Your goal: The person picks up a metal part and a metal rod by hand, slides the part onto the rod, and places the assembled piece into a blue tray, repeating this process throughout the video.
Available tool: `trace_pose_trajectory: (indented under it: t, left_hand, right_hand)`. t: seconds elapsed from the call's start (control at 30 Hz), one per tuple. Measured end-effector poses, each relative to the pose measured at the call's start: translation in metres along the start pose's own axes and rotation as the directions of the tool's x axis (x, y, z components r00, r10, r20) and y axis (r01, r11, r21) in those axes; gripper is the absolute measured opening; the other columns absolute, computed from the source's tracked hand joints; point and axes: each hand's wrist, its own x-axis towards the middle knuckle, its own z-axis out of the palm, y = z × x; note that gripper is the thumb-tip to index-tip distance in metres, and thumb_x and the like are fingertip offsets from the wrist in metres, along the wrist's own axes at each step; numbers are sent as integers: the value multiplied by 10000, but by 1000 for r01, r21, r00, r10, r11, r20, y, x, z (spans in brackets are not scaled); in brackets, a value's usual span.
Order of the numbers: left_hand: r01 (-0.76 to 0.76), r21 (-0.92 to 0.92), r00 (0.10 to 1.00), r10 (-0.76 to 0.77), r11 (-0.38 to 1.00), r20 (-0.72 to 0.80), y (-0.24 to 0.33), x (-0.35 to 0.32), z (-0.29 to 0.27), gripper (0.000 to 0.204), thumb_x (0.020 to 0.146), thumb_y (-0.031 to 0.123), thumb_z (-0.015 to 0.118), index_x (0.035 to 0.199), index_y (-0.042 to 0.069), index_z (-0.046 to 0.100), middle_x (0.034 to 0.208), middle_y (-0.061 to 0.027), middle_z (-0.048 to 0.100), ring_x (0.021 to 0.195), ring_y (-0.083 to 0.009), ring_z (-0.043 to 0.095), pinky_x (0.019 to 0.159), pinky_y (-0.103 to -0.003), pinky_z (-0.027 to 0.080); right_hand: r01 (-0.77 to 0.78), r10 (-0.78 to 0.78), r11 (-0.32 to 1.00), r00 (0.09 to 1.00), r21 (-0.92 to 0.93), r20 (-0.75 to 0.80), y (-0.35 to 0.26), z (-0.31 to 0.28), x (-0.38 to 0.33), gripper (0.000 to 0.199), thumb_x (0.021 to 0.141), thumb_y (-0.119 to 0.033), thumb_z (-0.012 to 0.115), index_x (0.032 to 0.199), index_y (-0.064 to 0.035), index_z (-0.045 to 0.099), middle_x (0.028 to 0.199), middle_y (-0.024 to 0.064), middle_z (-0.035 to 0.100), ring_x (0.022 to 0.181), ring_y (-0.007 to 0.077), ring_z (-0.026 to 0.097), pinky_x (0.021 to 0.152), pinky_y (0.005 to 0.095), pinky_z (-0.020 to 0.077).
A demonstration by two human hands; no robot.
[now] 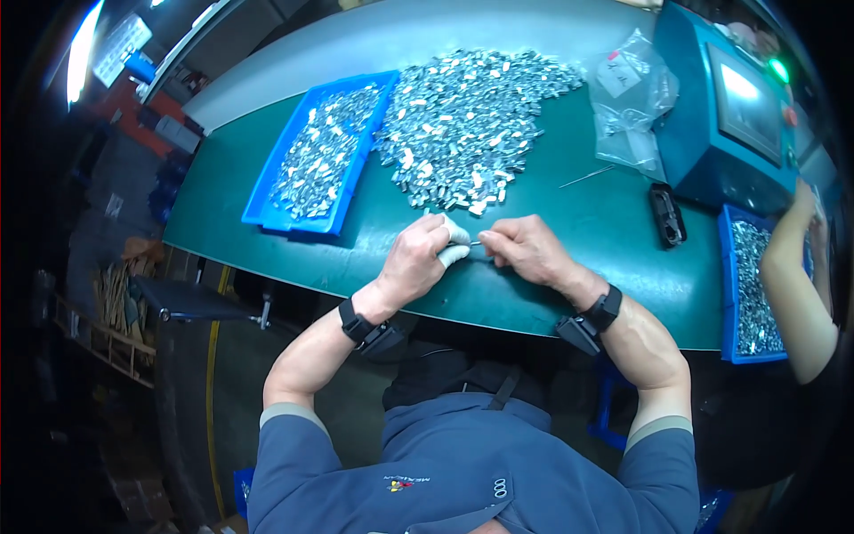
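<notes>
My left hand (418, 259), with white finger covers on its thumb and forefinger, is closed in a pinch near the table's front edge. Whatever sits between those fingertips is hidden or too small to name. Close beside it, my right hand (531, 250) pinches a thin metal rod (476, 243) that points toward the left fingertips. Just beyond both hands spreads a wide heap of small shiny metal pieces (467, 125). More of the same kind of pieces fill a blue tray (252, 216) to the left of the heap.
On the green table (213, 182) lie a clear plastic bag (627, 102), a thin metal pick (587, 176) and a black handheld object (667, 215). A teal machine (712, 116) with a screen stands at the right. Beside it, another person's arm (792, 294) reaches over a second blue tray (731, 294).
</notes>
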Motion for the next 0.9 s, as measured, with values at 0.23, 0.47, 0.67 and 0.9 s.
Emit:
trace_pose_trajectory:
  t: [0.23,0.47,0.67,0.9]
  left_hand:
    - [-2,-53,999,-1,999,-50,6,-6,7,160,817,8,807,925,29,691,855,-104,679,799,-297,657,719,-383,534]
    - [400,-330,901,-432,855,-28,17,-44,13,133,892,27,781,999,19,702,876,-70,717,743,-142,659,690,-300,538]
    - [455,-383,866,-499,804,-18,17,-50,19,128,910,29,777,1008,13,696,891,-31,720,787,-91,655,714,-268,535]
    - [377,-364,901,-428,852,-68,20,-49,21,142,887,19,790,979,1,684,883,-64,720,767,-128,669,702,-278,539]
  right_hand:
    - [-36,36,996,999,80,1,-7,0,-3,382,1045,-314,637,815,-19,720,640,19,660,590,80,601,561,276,476]
    - [176,-148,969,975,-171,165,-7,6,-4,269,996,-280,689,955,-20,749,811,104,739,717,221,698,689,371,547]
    - [182,-161,976,973,-121,164,-11,-1,-6,287,923,-234,774,1104,-18,719,947,133,751,847,271,728,765,369,564]
    - [273,-255,949,959,-157,124,1,8,-3,194,944,-238,724,908,-48,709,799,158,697,723,354,680,646,440,516]
